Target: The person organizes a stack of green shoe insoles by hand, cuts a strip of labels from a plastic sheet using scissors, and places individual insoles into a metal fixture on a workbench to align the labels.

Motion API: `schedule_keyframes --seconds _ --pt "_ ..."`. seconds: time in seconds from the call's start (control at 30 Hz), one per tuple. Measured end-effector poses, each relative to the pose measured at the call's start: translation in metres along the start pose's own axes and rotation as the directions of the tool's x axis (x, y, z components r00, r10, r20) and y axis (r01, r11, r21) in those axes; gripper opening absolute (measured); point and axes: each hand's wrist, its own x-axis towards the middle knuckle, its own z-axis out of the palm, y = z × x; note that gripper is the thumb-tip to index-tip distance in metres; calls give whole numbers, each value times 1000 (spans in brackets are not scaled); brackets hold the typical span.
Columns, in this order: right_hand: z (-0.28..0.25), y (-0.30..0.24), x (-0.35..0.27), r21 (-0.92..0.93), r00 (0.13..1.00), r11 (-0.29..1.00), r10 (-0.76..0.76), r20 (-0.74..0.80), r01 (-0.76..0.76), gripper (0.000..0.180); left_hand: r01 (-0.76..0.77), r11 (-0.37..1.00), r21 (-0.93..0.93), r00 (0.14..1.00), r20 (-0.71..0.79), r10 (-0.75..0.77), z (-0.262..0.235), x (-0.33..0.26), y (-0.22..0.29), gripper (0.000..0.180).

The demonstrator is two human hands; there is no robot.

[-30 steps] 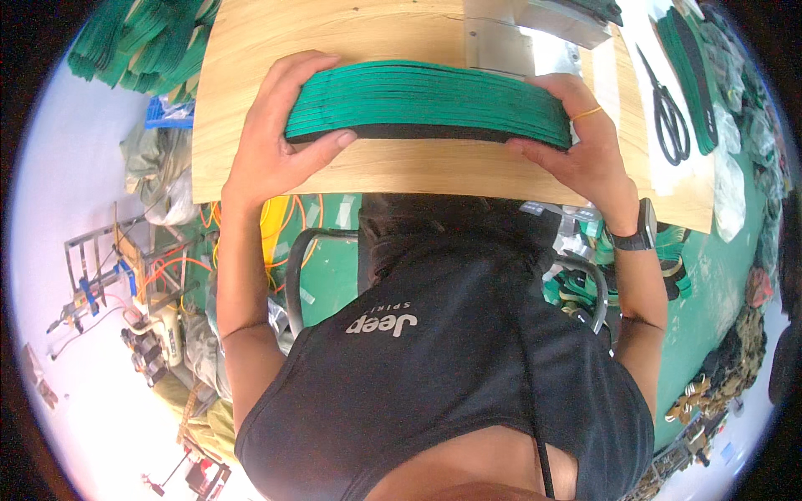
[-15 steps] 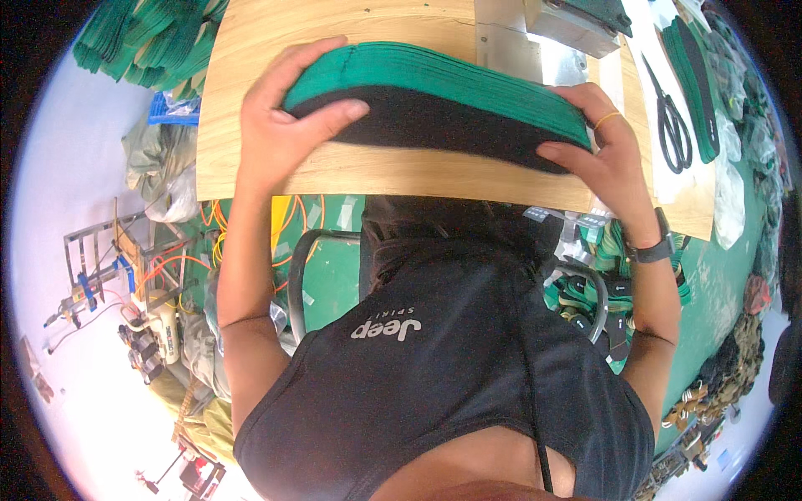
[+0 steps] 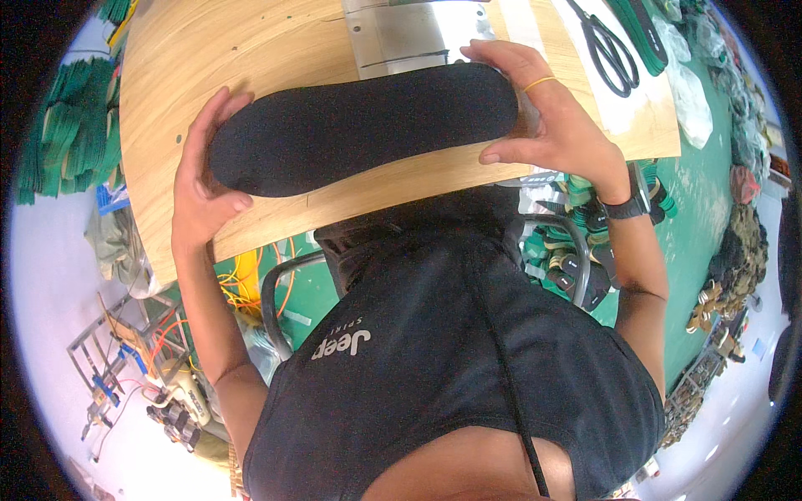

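Observation:
A stack of insoles (image 3: 359,129) lies crosswise over the wooden table, its smooth black top face turned up to me. My left hand (image 3: 207,171) cups the left end, thumb at the near edge and fingers on the far side. Around the right end curves my right hand (image 3: 543,113), fingers at its far corner and the thumb low beside the near edge. How far the fingertips reach under the stack is hidden.
Beyond the stack a metal plate (image 3: 393,50) is set in the wooden table (image 3: 251,37). Black scissors (image 3: 614,63) and green insoles (image 3: 642,37) lie at the far right. Green stacks (image 3: 75,125) stand at far left. A chair arm (image 3: 271,296) is below the table edge.
Both hands have turned the stack, so its layered green side no longer shows and the black face does. My whole view has also shifted, with the table now further left.

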Motion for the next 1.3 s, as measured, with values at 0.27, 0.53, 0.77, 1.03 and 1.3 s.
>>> schedule_keyframes --seconds 0.27,0.53,0.77,1.03,1.3 --pt "1 4 0 -12 1000 1000 -2 0 2 73 -6 990 143 999 40 1 -5 0 5 103" --pt "2 2 -2 -39 1000 999 -18 -20 17 74 -25 978 208 997 72 10 -12 2 3 93" --pt "1 -1 -2 -130 997 989 -71 -38 65 79 24 987 160 999 24 -29 -5 -5 8 115" --pt "10 -2 -4 -93 995 993 -75 -71 68 80 15 968 249 1000 -7 -14 0 -5 8 121" --pt "14 5 -5 -66 993 994 80 -91 -86 78 16 965 262 997 -74 3 0 -2 6 120"
